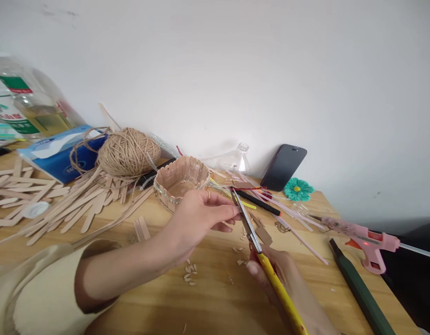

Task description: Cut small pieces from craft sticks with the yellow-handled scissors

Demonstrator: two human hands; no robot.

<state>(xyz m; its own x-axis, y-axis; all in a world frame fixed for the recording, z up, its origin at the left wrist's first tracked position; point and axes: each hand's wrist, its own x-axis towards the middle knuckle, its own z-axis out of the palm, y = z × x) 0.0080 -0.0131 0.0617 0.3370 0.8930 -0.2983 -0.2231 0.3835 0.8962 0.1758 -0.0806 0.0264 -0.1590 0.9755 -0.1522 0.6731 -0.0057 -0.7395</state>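
Observation:
My right hand grips scissors with silver blades and a yellow handle, pointing up and away from me. Close beside the blades, my left hand has its thumb and fingers pinched together; whatever lies between them is hidden or too small to name. Small pale petal-shaped chips lie on the table below my left hand, and a few more scraps lie near the scissors. Just behind my left hand stands a small basket walled with wooden stick pieces and trimmed with glittery cord.
Left are many craft sticks, a twine ball, a blue tissue pack and bottles. A phone leans on the wall beside a teal flower. Rightward lie a pink glue gun and a dark green tool.

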